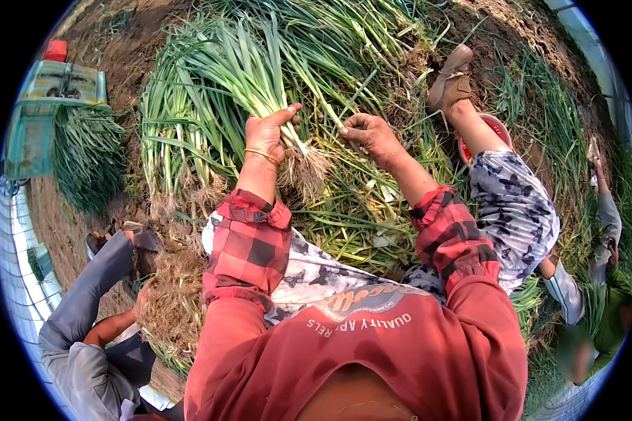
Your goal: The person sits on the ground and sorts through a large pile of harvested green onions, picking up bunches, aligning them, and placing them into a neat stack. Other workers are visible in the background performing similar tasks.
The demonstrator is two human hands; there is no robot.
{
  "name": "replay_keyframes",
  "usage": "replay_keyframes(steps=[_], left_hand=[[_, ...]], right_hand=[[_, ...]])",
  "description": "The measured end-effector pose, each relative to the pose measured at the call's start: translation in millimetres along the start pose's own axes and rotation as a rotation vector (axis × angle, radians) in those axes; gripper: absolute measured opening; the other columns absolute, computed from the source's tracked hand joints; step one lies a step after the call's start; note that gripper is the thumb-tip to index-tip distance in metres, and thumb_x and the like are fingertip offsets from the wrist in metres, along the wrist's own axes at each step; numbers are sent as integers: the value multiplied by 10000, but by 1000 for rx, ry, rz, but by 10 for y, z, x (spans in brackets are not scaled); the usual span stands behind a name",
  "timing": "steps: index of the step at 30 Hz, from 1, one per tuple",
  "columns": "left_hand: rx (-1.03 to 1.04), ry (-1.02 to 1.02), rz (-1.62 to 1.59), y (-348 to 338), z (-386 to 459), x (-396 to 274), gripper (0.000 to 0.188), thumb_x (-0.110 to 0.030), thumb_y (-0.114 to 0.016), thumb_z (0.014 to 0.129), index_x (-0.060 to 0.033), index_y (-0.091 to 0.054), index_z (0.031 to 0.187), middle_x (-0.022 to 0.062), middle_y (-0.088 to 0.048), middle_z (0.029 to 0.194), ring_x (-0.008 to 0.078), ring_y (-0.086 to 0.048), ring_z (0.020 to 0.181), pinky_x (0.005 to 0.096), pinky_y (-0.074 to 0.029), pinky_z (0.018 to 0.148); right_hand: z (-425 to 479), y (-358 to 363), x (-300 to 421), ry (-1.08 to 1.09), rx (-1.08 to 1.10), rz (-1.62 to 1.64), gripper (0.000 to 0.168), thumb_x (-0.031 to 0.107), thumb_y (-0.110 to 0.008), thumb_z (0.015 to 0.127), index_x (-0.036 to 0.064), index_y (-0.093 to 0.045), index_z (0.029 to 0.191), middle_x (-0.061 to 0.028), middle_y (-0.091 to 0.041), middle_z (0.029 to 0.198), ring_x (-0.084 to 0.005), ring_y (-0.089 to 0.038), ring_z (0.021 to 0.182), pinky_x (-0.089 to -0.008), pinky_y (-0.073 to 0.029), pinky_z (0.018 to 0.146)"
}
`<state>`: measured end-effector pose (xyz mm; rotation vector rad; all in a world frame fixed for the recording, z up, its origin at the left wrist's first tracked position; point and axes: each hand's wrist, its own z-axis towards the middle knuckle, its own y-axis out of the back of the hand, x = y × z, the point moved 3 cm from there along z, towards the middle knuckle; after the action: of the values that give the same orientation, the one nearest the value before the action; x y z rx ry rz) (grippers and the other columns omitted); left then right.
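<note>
A bunch of green leafy allium plants (258,89) is gripped in my left hand (268,131) around the pale stems, its bushy roots (305,171) hanging down towards me. Beside it, my right hand (371,138) pinches a single green stalk (329,110) near its lower end between thumb and fingers. Left of the bunch, more of the same plants (181,131) lie in a row with their roots nearest me. Under and between my hands spread loose yellow-green leaves and trimmings (353,226).
Another heap of plants (358,31) lies ahead. At the far left, a green plastic crate (29,142) stands by bundled greens (87,152). A red basket (492,131) sits behind my lower leg. A co-worker in grey (89,342) crouches lower left beside piled roots (171,305); other people are at right.
</note>
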<state>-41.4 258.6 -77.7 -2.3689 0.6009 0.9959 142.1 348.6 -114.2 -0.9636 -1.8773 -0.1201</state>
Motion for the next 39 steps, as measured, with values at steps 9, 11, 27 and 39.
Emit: replay_keyframes(steps=[9,11,27,39], left_hand=[[135,65,118,-135,-156,192,152,40,-649,701,22,-580,836,79,-600,670,164,-578,531,294,-490,449],[202,124,128,-146,-171,196,149,24,-659,697,13,-584,826,75,-604,674,166,-588,559,288,-495,467],[211,-94,-8,-33,-72,-79,250,45,-691,651,20,-558,861,73,-587,663,139,-547,484,257,-475,415],[250,-65,50,-163,-101,84,219,30,-632,718,24,-581,931,76,-622,764,146,-600,598,242,-498,508]], right_hand=[[-219,-521,-144,-27,-27,167,225,260,-564,849,36,-580,863,-6,-554,684,-80,-488,618,-236,-407,584],[-109,-571,-124,-269,-35,399,377,370,-429,905,20,-566,916,-35,-578,722,-156,-536,630,-317,-445,634],[-690,335,-1074,-112,39,-1491,199,84,-332,852,-74,-434,917,-277,-571,724,-393,-584,717,-437,-470,633],[256,-560,316,93,-234,293,153,84,-614,769,-63,-577,747,-98,-587,631,-130,-553,504,-250,-452,460]])
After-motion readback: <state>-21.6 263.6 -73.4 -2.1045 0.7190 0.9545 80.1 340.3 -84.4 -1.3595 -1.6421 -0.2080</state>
